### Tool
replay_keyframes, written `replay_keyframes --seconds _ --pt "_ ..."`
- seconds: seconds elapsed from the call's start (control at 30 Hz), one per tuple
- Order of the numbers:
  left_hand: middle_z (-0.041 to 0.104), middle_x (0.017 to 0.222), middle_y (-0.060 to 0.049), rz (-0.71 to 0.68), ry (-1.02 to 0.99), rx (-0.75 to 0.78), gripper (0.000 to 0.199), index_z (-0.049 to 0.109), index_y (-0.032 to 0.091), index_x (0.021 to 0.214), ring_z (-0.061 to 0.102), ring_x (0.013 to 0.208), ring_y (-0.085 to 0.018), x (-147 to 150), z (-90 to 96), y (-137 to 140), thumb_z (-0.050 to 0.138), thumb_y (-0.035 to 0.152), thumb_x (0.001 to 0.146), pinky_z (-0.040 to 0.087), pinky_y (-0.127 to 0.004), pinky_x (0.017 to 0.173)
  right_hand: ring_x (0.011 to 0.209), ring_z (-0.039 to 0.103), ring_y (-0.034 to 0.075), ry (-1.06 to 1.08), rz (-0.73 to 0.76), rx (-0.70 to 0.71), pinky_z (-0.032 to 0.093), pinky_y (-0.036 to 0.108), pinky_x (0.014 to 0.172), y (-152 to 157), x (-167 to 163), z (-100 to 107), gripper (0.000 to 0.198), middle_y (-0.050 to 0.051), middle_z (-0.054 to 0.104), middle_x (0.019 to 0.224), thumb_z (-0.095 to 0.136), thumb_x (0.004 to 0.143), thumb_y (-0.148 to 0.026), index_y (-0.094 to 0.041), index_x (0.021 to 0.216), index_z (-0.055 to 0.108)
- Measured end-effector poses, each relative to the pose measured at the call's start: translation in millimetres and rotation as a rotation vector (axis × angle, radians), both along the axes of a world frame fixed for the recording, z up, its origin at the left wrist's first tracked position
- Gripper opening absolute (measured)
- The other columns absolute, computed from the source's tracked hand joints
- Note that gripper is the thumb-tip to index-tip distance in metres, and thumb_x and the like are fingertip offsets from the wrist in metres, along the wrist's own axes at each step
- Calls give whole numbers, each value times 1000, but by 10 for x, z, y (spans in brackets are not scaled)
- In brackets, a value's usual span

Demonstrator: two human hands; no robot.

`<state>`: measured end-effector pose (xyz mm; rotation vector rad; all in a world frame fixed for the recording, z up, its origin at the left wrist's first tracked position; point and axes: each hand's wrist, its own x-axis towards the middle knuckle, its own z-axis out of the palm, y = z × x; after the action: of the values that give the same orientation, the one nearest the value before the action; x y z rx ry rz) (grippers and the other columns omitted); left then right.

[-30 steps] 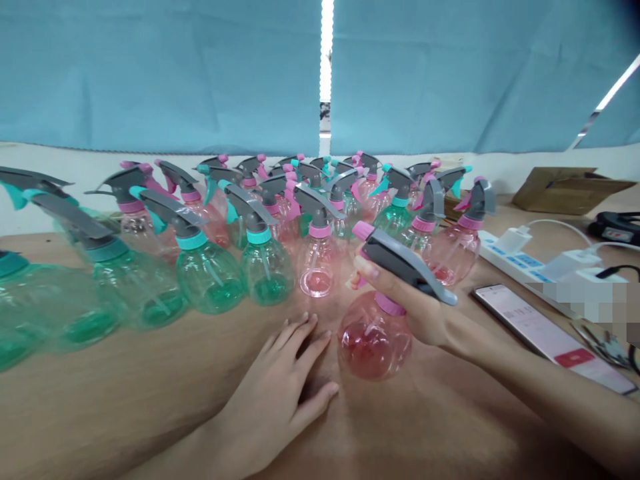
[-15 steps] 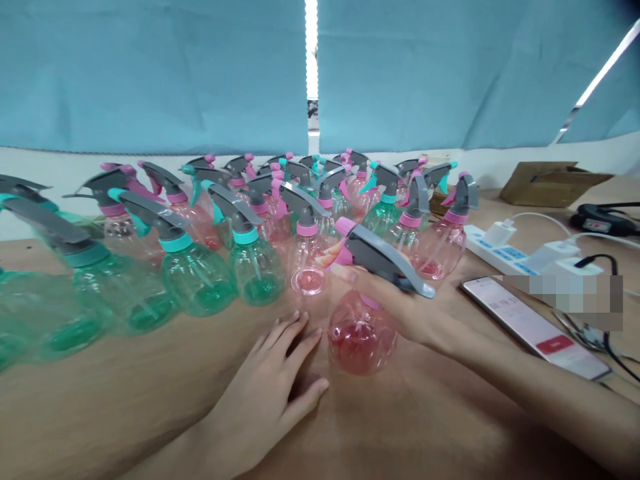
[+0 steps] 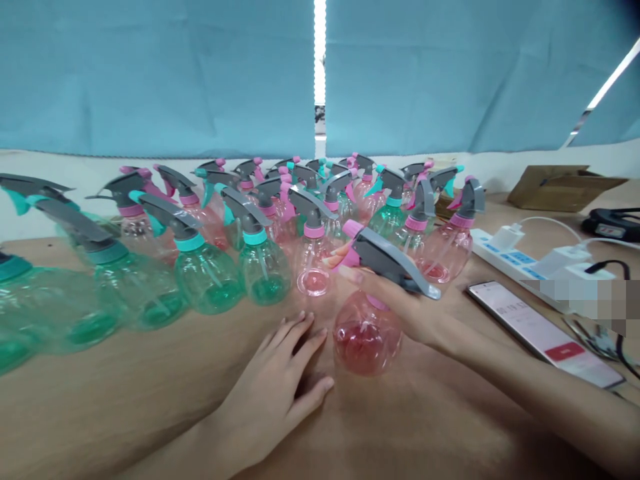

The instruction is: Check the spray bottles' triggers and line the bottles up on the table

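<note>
since a second ago, the gray spray head (image 3: 390,260) by my right hand (image 3: 400,303) has swung a little to the left, and my fingertips there reach farther left past the pink trigger (image 3: 348,259); my left hand (image 3: 277,380) has stayed put. i have the right hand closed around the neck of a pink spray bottle (image 3: 367,340), thumb along the near side. the left one lies loosely spread, palm down and holding nothing, just left of it.

the bottle is near, right of centre, leaning slightly to the right. its round body is see-through and glossy, a deeper red low down, with a pink nozzle (image 3: 353,229). i cannot tell whether its base touches the table (image 3: 125,407), which is brown and wood-like.

green bottles (image 3: 265,270) stand to the left, and more, pink and green, crowd the far side. to the right lie a phone (image 3: 535,327) with its screen lit, a white power strip (image 3: 543,279) with chargers plugged in and, farther off, a cardboard box (image 3: 550,190). blue curtains (image 3: 175,73) hang before the far white wall (image 3: 30,167), bright light showing between them.
</note>
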<state>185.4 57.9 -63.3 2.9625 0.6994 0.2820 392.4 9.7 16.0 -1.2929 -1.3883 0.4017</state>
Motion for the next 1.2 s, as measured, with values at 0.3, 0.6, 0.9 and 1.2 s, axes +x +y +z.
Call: replay_keyframes --seconds 0.3,0.6,0.9,1.2 --pt "44 144 -11 -4 -3 10 50 48 18 135 39 131 -31 -2 -16 6 50 46 93 36 -49 104 56 48 14 -60 -44 -6 44 26 52 -20 -37 71 23 -2 54 65 66 75 -40 -24 66 53" --pt "43 144 -12 -8 -1 -5 50 48 17 135 39 132 -31 3 -4 2 51 45 93 37 -50 104 58 48 15 -55 -17 -49 42 28 52 -20 -12 33 20 -1 57 70 63 77 -42 -25 71 55" --pt "41 146 -12 1 9 -12 52 46 18 137 37 132 -31 -6 -24 1 50 45 93 36 -50 104 59 40 15 -1 104 -44 38 30 57 -45 -9 62 29 -2 42 64 59 80 -34 -25 63 37" --pt "42 145 -10 15 -6 -28 51 47 20 136 38 132 -31 -5 -15 -4 52 46 92 37 -48 104 61 32 12 29 158 -8 30 27 56 26 68 -59 27 -4 36 69 58 84 -30 -23 68 37"
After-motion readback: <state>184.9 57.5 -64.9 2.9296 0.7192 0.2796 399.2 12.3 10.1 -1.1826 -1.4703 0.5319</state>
